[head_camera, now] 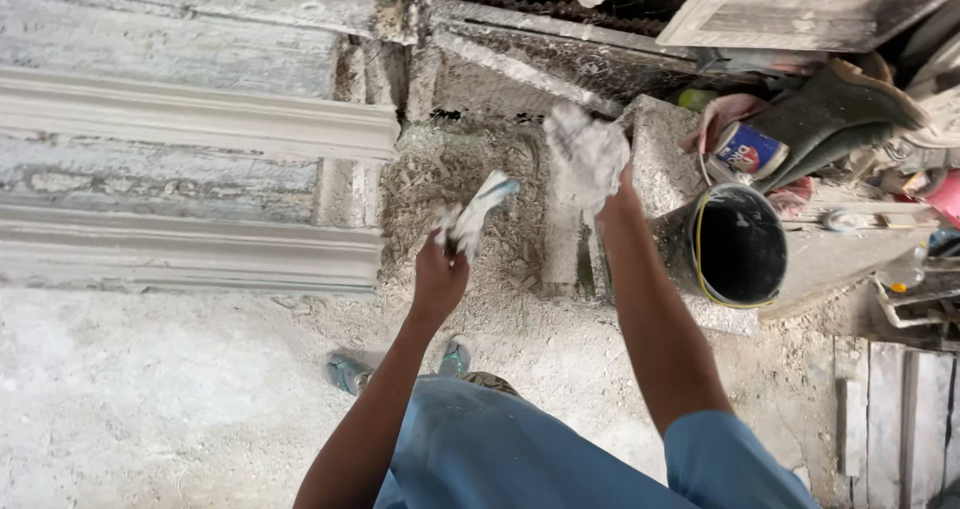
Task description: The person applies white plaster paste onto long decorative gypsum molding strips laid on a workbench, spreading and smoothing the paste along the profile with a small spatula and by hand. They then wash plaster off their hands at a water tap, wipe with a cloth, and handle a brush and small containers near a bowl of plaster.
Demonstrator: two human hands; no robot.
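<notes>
My left hand [440,269] grips a small plaster-smeared tool with a blue handle [480,204], held up over the rough debris-covered bench. My right hand [590,154], coated in white plaster, is raised higher and closed around a lump of wet white plaster; hand and lump are hard to tell apart. Both arms reach forward from my blue shirt at the bottom. The hands are about a hand's width apart and do not touch.
Two long white plaster cornice mouldings [200,119] [190,254] lie on the left. A black bucket with a yellow rim [740,244] stands to the right, with a small printed can [750,149], boots and clutter behind it. My sandalled feet [350,372] stand on the dusty floor.
</notes>
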